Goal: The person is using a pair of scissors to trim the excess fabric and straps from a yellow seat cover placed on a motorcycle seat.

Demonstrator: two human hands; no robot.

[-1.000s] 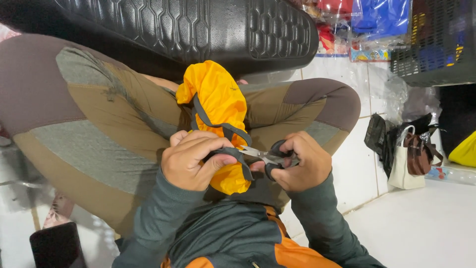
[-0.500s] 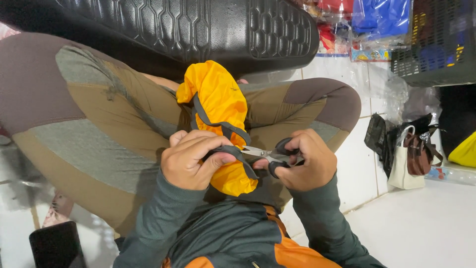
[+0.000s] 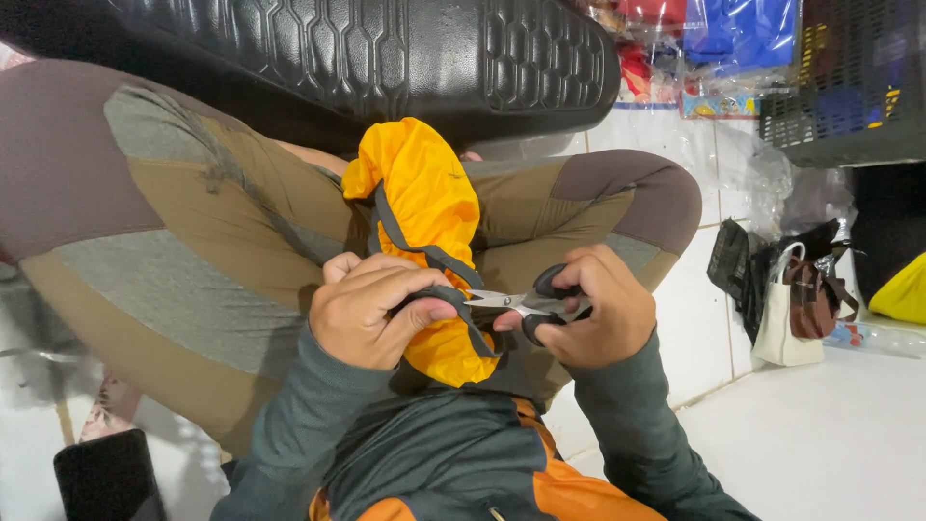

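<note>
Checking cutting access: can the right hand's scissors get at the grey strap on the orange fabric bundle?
Probably yes. The right hand holds black-handled scissors with their tips at the grey strap, which the left hand pinches taut; nothing lies between.

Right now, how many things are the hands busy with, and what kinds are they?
Orange cloth pieces with grey trim: 1, pinched by the left hand
Scissors with black handles: 1, held in the right hand, blades at the grey trim
Total: 2
</note>
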